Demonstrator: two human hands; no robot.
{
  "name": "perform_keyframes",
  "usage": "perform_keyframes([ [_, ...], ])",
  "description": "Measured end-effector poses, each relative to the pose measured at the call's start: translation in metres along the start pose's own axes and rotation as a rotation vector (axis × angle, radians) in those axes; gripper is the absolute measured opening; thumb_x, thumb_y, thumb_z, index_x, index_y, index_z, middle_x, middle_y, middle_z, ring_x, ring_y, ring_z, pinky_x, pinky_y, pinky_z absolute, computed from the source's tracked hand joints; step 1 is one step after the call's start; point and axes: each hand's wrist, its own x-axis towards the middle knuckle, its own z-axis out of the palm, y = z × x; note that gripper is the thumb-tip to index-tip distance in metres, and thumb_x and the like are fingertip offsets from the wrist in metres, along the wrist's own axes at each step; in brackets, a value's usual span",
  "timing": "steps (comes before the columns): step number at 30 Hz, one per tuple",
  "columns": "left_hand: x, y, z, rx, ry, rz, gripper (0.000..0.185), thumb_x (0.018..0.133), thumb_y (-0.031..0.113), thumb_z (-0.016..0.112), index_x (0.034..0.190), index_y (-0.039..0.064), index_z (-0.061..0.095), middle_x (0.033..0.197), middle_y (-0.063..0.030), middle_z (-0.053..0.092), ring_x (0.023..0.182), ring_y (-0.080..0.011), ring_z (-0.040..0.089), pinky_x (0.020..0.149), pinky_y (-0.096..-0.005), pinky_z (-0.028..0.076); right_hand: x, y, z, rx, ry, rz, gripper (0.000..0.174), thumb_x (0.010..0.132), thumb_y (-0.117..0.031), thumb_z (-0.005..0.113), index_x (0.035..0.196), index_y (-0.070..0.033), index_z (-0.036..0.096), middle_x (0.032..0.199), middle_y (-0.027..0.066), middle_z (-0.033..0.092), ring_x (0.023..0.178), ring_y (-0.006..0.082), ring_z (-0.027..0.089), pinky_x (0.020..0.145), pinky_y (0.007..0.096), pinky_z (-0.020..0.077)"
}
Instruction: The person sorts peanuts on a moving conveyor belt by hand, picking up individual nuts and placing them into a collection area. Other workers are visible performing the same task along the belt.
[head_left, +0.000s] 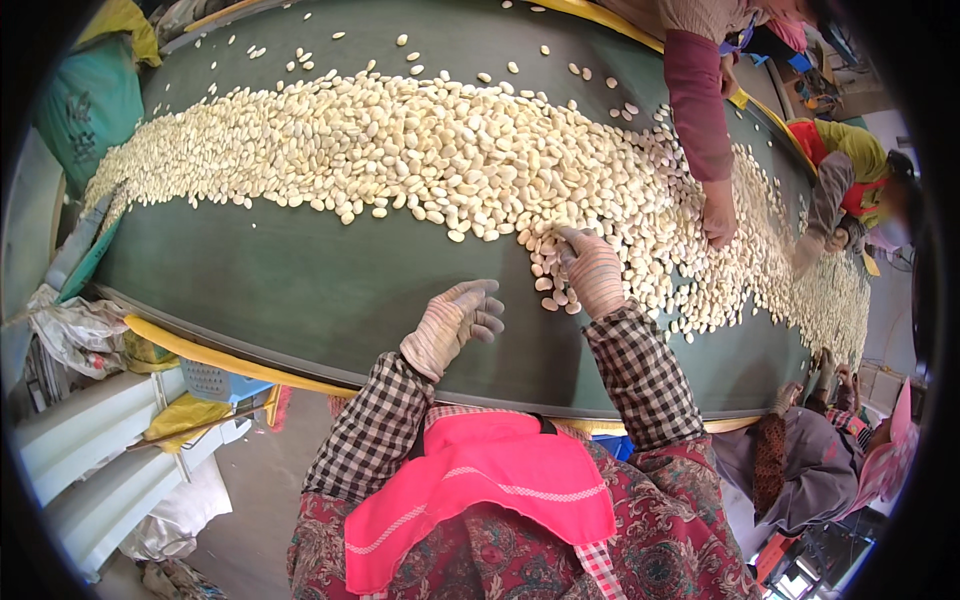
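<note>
A broad band of pale, cream-white beans (420, 150) runs along a dark green conveyor belt (300, 255) in front of me. My left hand (454, 322), in a pale knit glove with greyish fingertips, is over the bare belt on the near side of the beans. Its fingers are apart and nothing shows in them. Wearing a similar striped glove, my right hand (595, 274) reaches to the near edge of the bean band, its fingertips among the beans. Whether it pinches a bean is hidden. A few loose beans (550, 304) lie just left of that hand.
Across the belt, a co-worker's bare hand (718, 217) touches the beans. Another person (847, 180) works farther right, and a person in grey (795, 457) is on my side. A green sack (94, 105) stands at the far left. Yellow edging (217, 356) lines the belt's near side.
</note>
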Motion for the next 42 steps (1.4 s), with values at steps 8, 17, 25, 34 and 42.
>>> perform_keyframes([
  [8,-0.005,-0.001,-0.022,-0.150,-0.014,-0.078,0.044,0.099,0.024,0.060,0.133,-0.004,0.052,0.105,-0.0143,0.066,0.087,-0.0251,0.068,0.072,-0.0321,0.056,0.032,-0.055,0.031,-0.109,0.007,-0.106,0.014,0.090,-0.013,0.066,0.103,-0.009,0.069,0.100,0.0159,0.065,0.082,0.0374,0.066,0.071,0.0457,0.0537],
  [17,-0.019,0.018,-0.041,-0.109,0.005,-0.080,0.042,0.099,0.024,0.060,0.131,-0.004,0.053,0.101,-0.0141,0.066,0.082,-0.0240,0.068,0.069,-0.0305,0.055,0.018,-0.079,0.051,-0.020,-0.106,-0.104,0.022,0.086,-0.011,0.068,0.108,-0.009,0.069,0.098,0.0175,0.066,0.089,0.0355,0.067,0.077,0.0456,0.0536],
  [25,-0.032,0.040,-0.064,-0.151,-0.035,-0.068,0.044,0.099,0.028,0.061,0.130,-0.003,0.054,0.101,-0.0138,0.066,0.086,-0.0242,0.068,0.069,-0.0313,0.056,0.040,-0.124,0.059,0.165,-0.258,0.114,0.008,0.092,0.000,0.056,0.090,0.002,0.064,0.080,0.0135,0.067,0.064,0.0226,0.067,0.059,0.0328,0.0537],
  [34,-0.037,0.056,-0.092,-0.362,-0.095,-0.002,0.043,0.102,0.035,0.057,0.124,-0.002,0.058,0.105,-0.0142,0.066,0.085,-0.0217,0.067,0.065,-0.0276,0.052,0.035,-0.163,0.075,0.080,0.122,-0.361,0.018,0.092,-0.013,0.063,0.108,-0.011,0.070,0.101,0.0145,0.067,0.091,0.0330,0.066,0.077,0.0416,0.0546],
  [42,-0.045,0.072,-0.115,-0.300,-0.043,-0.073,0.042,0.101,0.033,0.058,0.124,-0.001,0.058,0.103,-0.0122,0.065,0.082,-0.0201,0.065,0.065,-0.0257,0.052,0.108,-0.177,0.105,-0.367,-0.024,-0.189,0.015,0.092,-0.013,0.063,0.106,-0.010,0.069,0.098,0.0143,0.066,0.091,0.0316,0.067,0.078,0.0416,0.0550],
])
